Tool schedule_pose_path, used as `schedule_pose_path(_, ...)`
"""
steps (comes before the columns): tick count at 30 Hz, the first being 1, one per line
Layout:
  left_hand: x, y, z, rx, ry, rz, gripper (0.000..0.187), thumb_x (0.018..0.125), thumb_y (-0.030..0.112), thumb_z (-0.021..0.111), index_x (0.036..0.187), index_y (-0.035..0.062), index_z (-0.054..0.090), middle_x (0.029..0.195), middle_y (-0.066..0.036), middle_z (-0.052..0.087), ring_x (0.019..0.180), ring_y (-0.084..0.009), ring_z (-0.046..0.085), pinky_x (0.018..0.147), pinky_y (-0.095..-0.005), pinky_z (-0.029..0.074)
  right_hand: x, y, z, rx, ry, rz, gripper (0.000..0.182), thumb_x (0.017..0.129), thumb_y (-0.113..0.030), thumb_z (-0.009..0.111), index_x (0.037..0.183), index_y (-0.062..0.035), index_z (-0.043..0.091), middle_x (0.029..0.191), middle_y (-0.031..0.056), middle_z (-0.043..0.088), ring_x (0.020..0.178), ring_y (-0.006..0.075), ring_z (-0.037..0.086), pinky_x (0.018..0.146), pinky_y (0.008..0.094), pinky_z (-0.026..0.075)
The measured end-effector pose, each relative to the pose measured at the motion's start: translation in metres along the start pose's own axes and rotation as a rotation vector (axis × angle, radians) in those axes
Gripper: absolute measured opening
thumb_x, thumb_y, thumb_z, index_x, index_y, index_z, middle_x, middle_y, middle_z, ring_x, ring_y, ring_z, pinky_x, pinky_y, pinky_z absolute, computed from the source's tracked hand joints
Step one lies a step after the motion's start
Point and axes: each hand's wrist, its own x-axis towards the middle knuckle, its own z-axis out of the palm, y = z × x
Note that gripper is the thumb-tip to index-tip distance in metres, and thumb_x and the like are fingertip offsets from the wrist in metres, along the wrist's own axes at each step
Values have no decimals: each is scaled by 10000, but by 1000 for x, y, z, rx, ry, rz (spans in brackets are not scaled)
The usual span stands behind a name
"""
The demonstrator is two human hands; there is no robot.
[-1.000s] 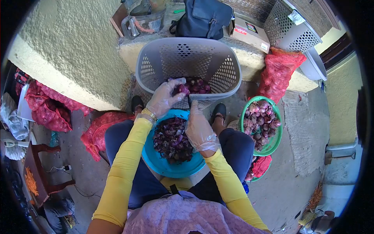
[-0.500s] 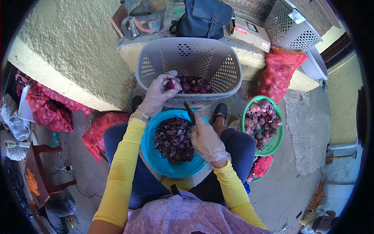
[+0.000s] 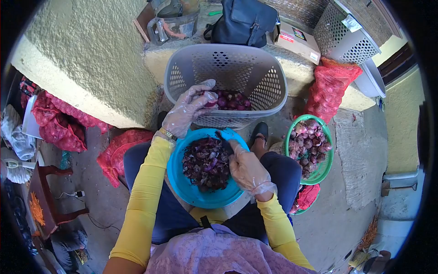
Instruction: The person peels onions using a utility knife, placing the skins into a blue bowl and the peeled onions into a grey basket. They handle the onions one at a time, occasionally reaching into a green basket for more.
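My left hand, in a clear plastic glove, is closed on a red onion at the near rim of a grey plastic laundry-style basket. Peeled purple onions lie inside that basket. Lower and to the right, my gloved right hand grips a dark knife, its blade pointing up and left over a blue basin. Dark onion skins are heaped in the basin between my legs.
To the right, a green basket holds unpeeled onions, with a red mesh sack behind it. More red sacks lie at left. A black backpack and a cardboard box rest on the ledge.
The knife and my right hand have dropped slightly, away from the onion. My left hand has shifted a little right, its fingers turned further over the onion. The whole view has moved slightly.
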Motion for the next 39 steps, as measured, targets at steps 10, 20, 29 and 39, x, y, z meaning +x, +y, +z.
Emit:
schedule_pose_path(10,-6,6,-3,30,-73,-29,471,974,124,713,1407,39,547,1401,-130,602,1215,-234,631,1067,-398,519,-9,4,3,-259,266,-36,540,902,-101,614,1440,-136,584,1037,201,665,817,386,690,704,499,542)
schedule_pose_path(20,-23,-17,15,231,-451,-47,383,869,118,787,1201,24,619,1060,-37,626,972,-127,598,959,-316,496,-12,-7,1,-400,333,-69,543,825,-85,666,1366,-127,651,1026,165,657,771,346,687,675,462,547)
schedule_pose_path(29,-16,-16,-13,466,-423,-70,522,875,135,805,1329,-10,591,1088,-52,632,1023,-130,593,966,-302,499,-26,-6,-8,-360,391,-89,536,844,-50,646,1370,-152,666,834,142,594,700,335,634,634,456,505)
schedule_pose_path(39,-19,-28,13,203,-517,-119,552,881,133,816,1364,8,578,1113,-50,630,1050,-139,612,970,-329,521,-26,-15,-8,-389,387,-93,509,833,-54,654,1335,-136,690,805,146,586,687,337,633,629,457,501)
